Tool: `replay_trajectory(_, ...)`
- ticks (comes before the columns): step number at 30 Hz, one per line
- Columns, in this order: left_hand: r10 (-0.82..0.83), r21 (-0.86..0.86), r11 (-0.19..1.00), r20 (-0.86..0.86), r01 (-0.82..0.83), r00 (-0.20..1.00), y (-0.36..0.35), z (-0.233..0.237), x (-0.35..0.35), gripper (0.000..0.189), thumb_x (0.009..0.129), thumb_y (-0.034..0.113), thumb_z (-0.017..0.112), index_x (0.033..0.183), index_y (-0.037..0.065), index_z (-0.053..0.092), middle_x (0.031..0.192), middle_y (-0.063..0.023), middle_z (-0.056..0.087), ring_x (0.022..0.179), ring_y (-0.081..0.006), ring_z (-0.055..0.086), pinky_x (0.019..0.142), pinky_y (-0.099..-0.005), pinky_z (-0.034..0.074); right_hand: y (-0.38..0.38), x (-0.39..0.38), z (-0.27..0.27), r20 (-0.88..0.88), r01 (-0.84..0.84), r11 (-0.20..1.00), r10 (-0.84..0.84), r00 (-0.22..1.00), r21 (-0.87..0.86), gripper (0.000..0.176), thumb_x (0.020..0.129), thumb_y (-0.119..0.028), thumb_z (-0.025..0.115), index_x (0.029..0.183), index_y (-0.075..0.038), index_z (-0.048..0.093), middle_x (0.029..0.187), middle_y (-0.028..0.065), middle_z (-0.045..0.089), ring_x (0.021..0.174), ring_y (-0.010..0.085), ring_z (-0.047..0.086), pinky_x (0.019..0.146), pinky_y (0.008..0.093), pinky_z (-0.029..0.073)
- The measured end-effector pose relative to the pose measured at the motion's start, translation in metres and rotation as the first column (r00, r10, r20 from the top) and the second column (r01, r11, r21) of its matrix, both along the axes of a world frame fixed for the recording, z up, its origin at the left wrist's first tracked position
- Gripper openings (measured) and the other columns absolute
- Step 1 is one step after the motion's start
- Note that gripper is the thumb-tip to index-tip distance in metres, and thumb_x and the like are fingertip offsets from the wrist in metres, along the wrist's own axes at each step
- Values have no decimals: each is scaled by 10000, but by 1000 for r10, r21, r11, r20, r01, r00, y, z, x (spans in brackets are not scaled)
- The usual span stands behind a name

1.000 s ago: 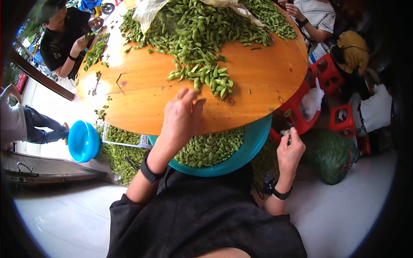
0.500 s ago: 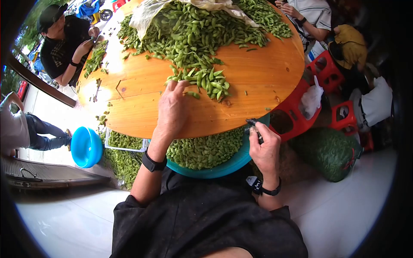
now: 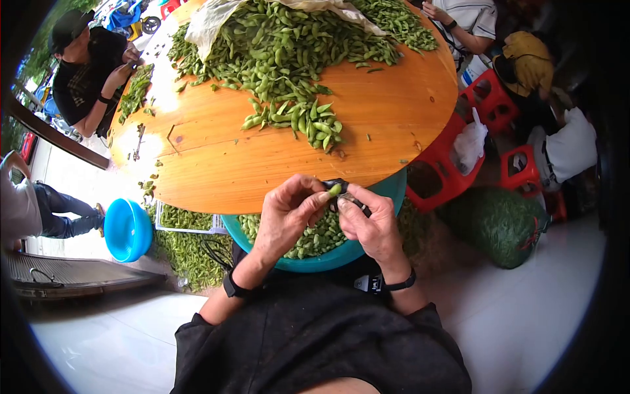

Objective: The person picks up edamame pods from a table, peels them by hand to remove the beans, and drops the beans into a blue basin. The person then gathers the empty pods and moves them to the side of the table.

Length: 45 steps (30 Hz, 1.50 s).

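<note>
Left hand (image 3: 289, 213) pinches a pod (image 3: 335, 190); right hand (image 3: 373, 223) grips a dark tool (image 3: 354, 205).

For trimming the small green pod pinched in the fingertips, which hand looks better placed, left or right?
Right, most likely. The right hand grips the small black hand tool, its end beside the green pod. The left hand pinches that pod and shows no tool, so seems suited to steadying.

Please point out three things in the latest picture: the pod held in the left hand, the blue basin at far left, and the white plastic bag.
Pod (image 3: 335, 190): head view, exposed end.
Blue basin (image 3: 131, 230): head view, inner surface.
Plastic bag (image 3: 470, 146): head view, crumpled middle.
</note>
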<state>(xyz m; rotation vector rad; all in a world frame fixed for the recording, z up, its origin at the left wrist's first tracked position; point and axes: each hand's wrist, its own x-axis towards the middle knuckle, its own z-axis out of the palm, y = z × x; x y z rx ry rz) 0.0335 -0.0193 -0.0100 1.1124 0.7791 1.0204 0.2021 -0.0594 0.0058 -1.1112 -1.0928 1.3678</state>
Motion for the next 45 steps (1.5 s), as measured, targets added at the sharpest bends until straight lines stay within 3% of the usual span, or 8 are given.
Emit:
replay_trajectory(12, 441, 595, 780, -306, -192, 843, -19, -15, 3, 140, 865, -56, 685, 919, -9, 565, 768, -53, 625, 684, -102, 650, 619, -265, 528, 2, -5, -8, -289, -125, 987, 90, 953, -105, 138, 971, -16, 528, 1047, 42, 626, 684, -42, 468, 527, 26, 376, 441, 201, 283)
replay_trajectory(17, -29, -228, 966, 363, 119, 931, -15, -9, -11, 219, 937, 23, 624, 1111, 38, 491, 756, -60, 609, 536, -137, 553, 436, -226, 383, 0, -1, -6, -190, -145, 989, 137, 972, -30, 118, 976, -58, 556, 1003, 30, 630, 654, -58, 440, 539, 17, 408, 458, 205, 322)
replay_trajectory(21, -93, -324, 866, 642, 380, 761, -14, -16, -10, 221, 937, 52, 634, 1111, 26, 499, 781, -60, 612, 558, -133, 564, 434, -230, 398, 0, 9, -3, -219, -264, 963, 246, 944, -53, 101, 955, -44, 573, 940, 37, 632, 706, -43, 479, 562, 16, 430, 475, 216, 358)
replay_trajectory(24, -65, -327, 918, 433, 224, 899, -19, -14, -8, 250, 922, 90, 676, 1108, 17, 525, 786, -48, 610, 578, -119, 568, 448, -246, 408, -2, 5, -7, 138, -148, 989, 146, 980, 1, 67, 901, -8, 599, 935, 38, 632, 725, 22, 537, 565, 102, 508, 512, 271, 407)
replay_trajectory(27, 76, 183, 983, -403, 0, 912, -26, -4, -9, 285, 840, 143, 779, 1041, 4, 632, 780, -53, 601, 619, -87, 570, 540, -248, 453, -3, 0, -8, 515, -166, 923, -39, 856, 346, 97, 837, 23, 616, 933, 31, 630, 738, 115, 560, 609, 239, 569, 560, 338, 441)
replay_trajectory(31, 273, 431, 902, -506, -34, 818, -27, 2, -13, 201, 835, 112, 777, 959, -1, 666, 802, -59, 602, 677, -85, 583, 578, -248, 465, -6, -3, -7, 576, -204, 923, -23, 817, 326, 109, 804, 31, 627, 913, 28, 626, 780, 166, 574, 654, 328, 585, 575, 377, 446)
replay_trajectory(38, -212, -372, 873, 293, 315, 932, -20, -4, -28, 85, 854, 34, 719, 807, 49, 650, 774, 14, 546, 639, -73, 508, 540, -215, 391, -7, 11, -5, 293, -435, 877, 370, 882, 204, 47, 851, 56, 586, 892, 78, 594, 697, 52, 512, 510, 91, 498, 464, 264, 388)
replay_trajectory(45, -52, -8, 999, -222, 51, 974, -35, -5, -12, 186, 874, 80, 742, 996, 12, 620, 741, 10, 570, 674, -44, 529, 597, -221, 446, -10, 9, -3, 484, -291, 934, 161, 860, 206, 112, 808, 10, 654, 909, 51, 631, 753, 170, 597, 653, 335, 598, 590, 360, 469)
